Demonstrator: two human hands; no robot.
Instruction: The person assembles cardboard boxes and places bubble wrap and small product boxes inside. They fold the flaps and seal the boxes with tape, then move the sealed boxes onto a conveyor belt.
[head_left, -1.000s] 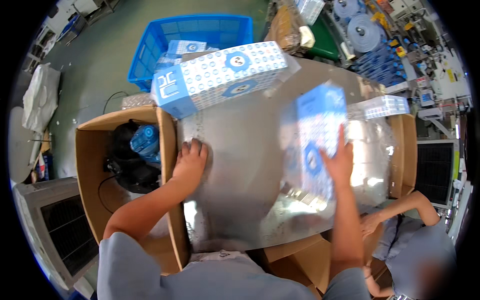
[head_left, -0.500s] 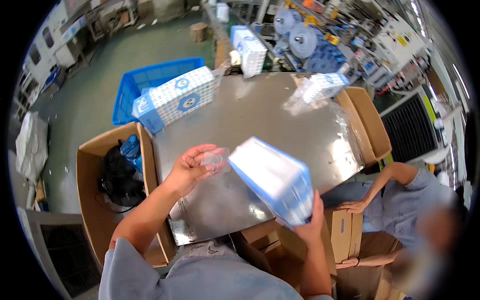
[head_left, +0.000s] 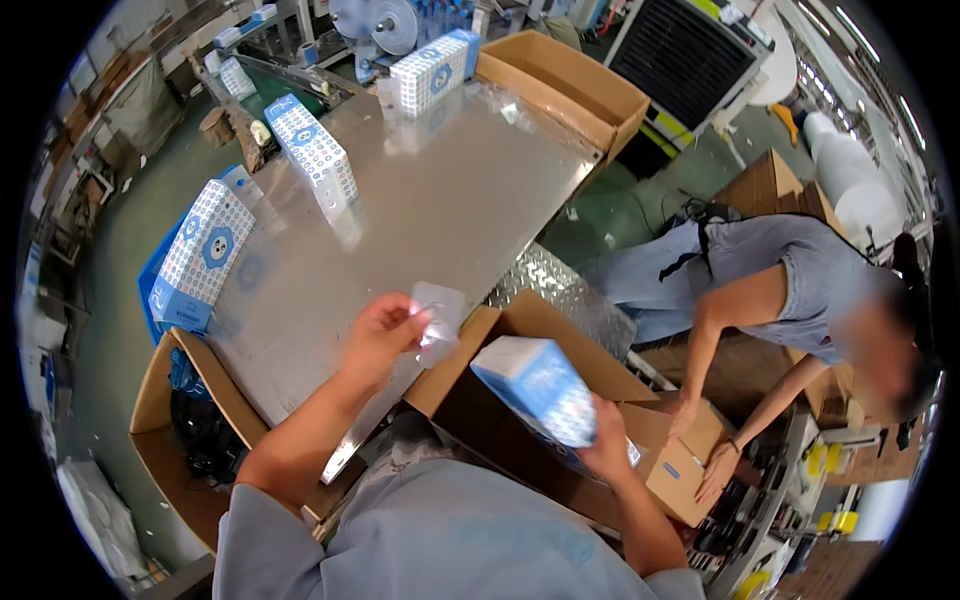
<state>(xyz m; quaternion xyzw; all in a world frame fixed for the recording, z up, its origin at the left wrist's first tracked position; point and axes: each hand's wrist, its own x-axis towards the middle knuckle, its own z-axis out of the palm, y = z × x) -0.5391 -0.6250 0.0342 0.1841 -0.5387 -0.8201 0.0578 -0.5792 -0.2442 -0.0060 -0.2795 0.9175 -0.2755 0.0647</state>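
Blue-and-white patterned package (head_left: 540,390) was in the right hand (head_left: 605,450), tilted over the mouth of a brown carton (head_left: 590,360). Right fingers were bent round its near side, spread about as far as its body allowed; their far contact was hidden. Could not tell whether its lower end sat below the carton's rim.

Left hand (head_left: 385,335) hovered over the front edge of the metal table (head_left: 400,210), thumb and forefinger pinched together on a clear plastic piece (head_left: 440,305).

On handling, my judgement: a firm grip without squeezing suited the package, whose sides looked likely to dent. Squaring it to the carton's walls would have spared its corners. The loose plastic was best kept away from the carton's mouth. A co-worker's hands (head_left: 718,472) lay on brown cardboard (head_left: 690,490) just beside, so sideways swings needed care.
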